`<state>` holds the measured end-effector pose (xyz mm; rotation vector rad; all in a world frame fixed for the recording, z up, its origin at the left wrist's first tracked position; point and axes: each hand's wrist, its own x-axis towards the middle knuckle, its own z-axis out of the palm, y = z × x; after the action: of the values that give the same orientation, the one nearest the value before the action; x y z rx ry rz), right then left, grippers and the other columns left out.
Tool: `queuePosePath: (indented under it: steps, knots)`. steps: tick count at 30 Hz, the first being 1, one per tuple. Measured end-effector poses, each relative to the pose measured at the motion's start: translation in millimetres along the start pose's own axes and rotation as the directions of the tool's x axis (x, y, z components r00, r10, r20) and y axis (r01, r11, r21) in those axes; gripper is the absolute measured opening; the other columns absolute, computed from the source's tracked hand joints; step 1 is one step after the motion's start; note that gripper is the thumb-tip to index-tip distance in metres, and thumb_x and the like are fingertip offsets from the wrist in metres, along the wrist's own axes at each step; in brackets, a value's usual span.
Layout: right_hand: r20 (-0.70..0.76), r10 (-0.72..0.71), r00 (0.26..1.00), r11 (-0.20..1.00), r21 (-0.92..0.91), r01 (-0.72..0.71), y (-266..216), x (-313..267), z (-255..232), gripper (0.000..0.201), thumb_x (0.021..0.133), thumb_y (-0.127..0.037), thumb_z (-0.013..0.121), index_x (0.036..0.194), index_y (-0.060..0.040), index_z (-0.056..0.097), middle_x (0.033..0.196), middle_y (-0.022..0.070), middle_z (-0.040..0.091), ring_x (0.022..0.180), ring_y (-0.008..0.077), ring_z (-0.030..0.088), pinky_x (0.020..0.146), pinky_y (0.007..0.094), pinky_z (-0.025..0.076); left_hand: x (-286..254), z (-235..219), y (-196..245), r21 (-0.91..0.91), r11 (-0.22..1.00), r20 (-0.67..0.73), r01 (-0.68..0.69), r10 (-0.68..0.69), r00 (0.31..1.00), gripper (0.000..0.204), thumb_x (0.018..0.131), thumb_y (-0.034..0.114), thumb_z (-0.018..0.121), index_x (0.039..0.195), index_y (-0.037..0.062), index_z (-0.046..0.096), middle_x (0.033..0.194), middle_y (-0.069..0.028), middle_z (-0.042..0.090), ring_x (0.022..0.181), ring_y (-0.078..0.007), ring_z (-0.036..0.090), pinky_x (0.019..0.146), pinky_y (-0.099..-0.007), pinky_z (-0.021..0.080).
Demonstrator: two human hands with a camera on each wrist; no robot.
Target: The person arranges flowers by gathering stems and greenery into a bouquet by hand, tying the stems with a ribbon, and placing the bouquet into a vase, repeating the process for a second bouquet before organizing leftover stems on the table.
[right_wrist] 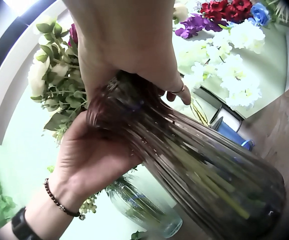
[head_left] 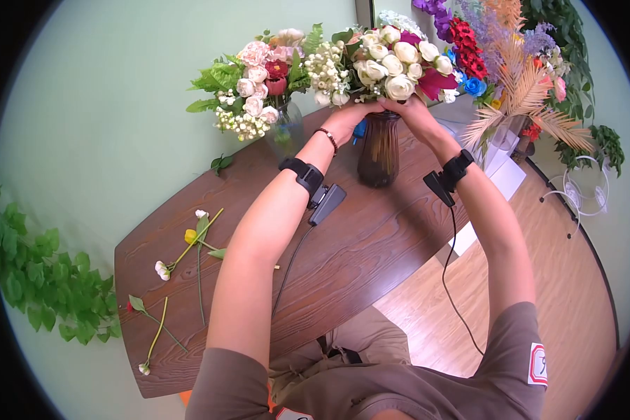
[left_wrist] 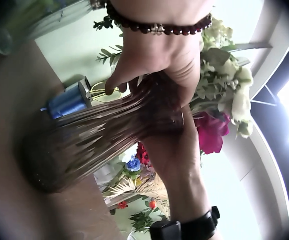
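A dark ribbed glass vase (head_left: pixel 378 155) stands upright on the table, with stems inside it. White roses (head_left: pixel 399 66) and a magenta flower (left_wrist: pixel 212 132) rise from its mouth. Both hands grip the vase's neck from opposite sides: the left hand (head_left: pixel 351 119), with a beaded bracelet, and the right hand (head_left: pixel 414 115). In the left wrist view the left hand (left_wrist: pixel 159 60) curls its fingers round the neck; the right wrist view shows the right hand (right_wrist: pixel 127 45) doing likewise over the vase (right_wrist: pixel 199 165).
A glass vase with pink flowers (head_left: pixel 255 87) stands to the left, colourful flowers and tan palm leaves (head_left: pixel 521 94) to the right. Loose cut stems (head_left: pixel 201 273) lie on the table (head_left: pixel 329 280). A blue object (left_wrist: pixel 69 102) is behind the vase; white sheets (head_left: pixel 500 178) lie at the right edge.
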<state>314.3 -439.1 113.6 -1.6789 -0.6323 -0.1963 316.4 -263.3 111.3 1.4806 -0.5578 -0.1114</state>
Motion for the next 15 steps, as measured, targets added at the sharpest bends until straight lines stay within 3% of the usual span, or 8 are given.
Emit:
queuePosePath:
  steps: [2,5,7,8,11,12,15]
  knots:
    - [0.025,0.011,1.000,0.999,0.046,-0.012,4.3,-1.1,-3.6,0.055,0.085,-0.024,0.064,0.129,0.0008,0.043,0.126,0.0069,0.050,0.113,0.0169,0.047,0.099,0.0315,0.035,0.5,-2.1,-2.2,-0.111,0.994,0.066,-0.011,0.019,0.998,0.043,0.078,0.017,0.069,0.117,0.0059,0.056,0.115,-0.0028,0.058,0.105,-0.0136,0.052,0.091,-0.0313,0.039]
    - [0.106,0.009,0.994,0.999,0.036,-0.013,9.2,-1.9,-8.7,0.059,0.087,-0.026,0.062,0.134,-0.0006,0.037,0.135,0.0066,0.043,0.119,0.0169,0.043,0.103,0.0311,0.031,-1.2,-2.0,-5.5,-0.064,0.998,0.074,0.023,-0.018,0.997,0.045,0.079,0.016,0.068,0.120,0.0064,0.052,0.119,-0.0016,0.055,0.110,-0.0134,0.048,0.095,-0.0317,0.037]
    - [0.173,-0.073,0.982,0.979,0.200,0.037,14.3,-3.2,-8.4,0.063,0.088,-0.027,0.060,0.138,-0.0010,0.030,0.141,0.0062,0.035,0.125,0.0169,0.037,0.107,0.0314,0.028,-4.4,-5.2,-8.5,-0.073,0.996,0.078,0.043,-0.038,0.996,0.047,0.082,0.013,0.066,0.124,0.0061,0.049,0.122,-0.0020,0.053,0.111,-0.0142,0.048,0.095,-0.0319,0.037]
    - [0.155,-0.036,0.987,0.921,0.388,-0.028,17.6,-6.2,-3.9,0.062,0.079,-0.019,0.070,0.131,0.0001,0.042,0.131,0.0092,0.047,0.119,0.0192,0.045,0.103,0.0331,0.034,-5.0,-8.2,-15.1,-0.101,0.995,0.096,-0.006,0.016,0.995,0.046,0.082,0.013,0.065,0.125,0.0059,0.048,0.123,-0.0021,0.053,0.112,-0.0140,0.047,0.095,-0.0322,0.037]
    - [0.121,0.039,0.992,0.967,0.247,-0.068,17.1,-27.4,-13.0,0.075,0.075,-0.018,0.074,0.136,-0.0005,0.034,0.135,0.0096,0.043,0.124,0.0205,0.040,0.105,0.0341,0.032,-7.5,-14.7,-26.5,-0.114,0.990,0.117,-0.088,0.101,0.988,0.045,0.084,0.012,0.063,0.126,0.0059,0.047,0.124,-0.0025,0.051,0.112,-0.0136,0.047,0.096,-0.0322,0.038]
    - [0.099,-0.014,0.995,0.972,0.233,-0.010,16.8,-28.6,-8.7,0.085,0.071,-0.019,0.078,0.138,-0.0012,0.029,0.136,0.0101,0.041,0.127,0.0219,0.036,0.106,0.0353,0.029,-10.3,-15.1,-26.0,-0.062,0.993,0.111,-0.105,0.112,0.987,0.047,0.084,0.012,0.064,0.127,0.0061,0.047,0.124,-0.0029,0.052,0.111,-0.0139,0.048,0.095,-0.0320,0.038]
    - [0.059,-0.066,0.996,0.992,0.111,0.059,7.5,-36.9,1.9,0.088,0.068,-0.020,0.080,0.137,-0.0007,0.029,0.137,0.0115,0.040,0.127,0.0233,0.036,0.107,0.0358,0.028,-19.9,-11.4,-22.0,0.052,0.994,0.077,-0.098,0.094,0.993,0.055,0.080,0.018,0.071,0.128,0.0067,0.046,0.123,-0.0034,0.052,0.108,-0.0148,0.049,0.093,-0.0318,0.041]
